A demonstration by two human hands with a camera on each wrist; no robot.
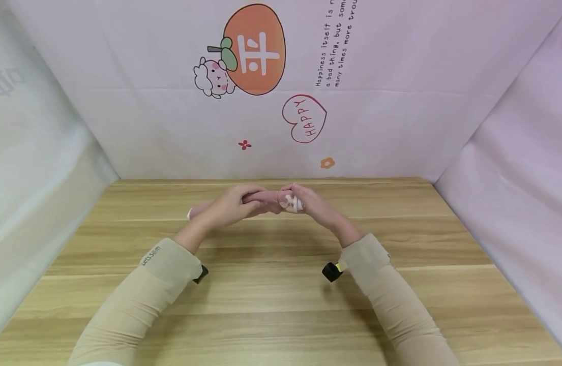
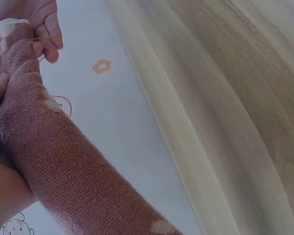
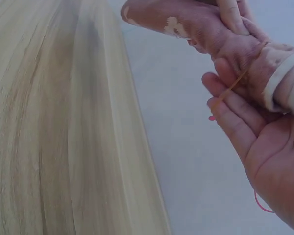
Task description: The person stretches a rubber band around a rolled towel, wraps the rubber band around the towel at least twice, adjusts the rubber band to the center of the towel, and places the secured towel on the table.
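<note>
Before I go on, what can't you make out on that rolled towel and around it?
- Right wrist view: whether the thin orange band fully circles the rolled towel; the towel hides its far side.
- Right wrist view: the rest of the white-striped end, cut off by the right edge.
- Left wrist view: most of the left hand, lost to the left edge and towel.
- Head view: the band, too thin or covered by the right hand.
</note>
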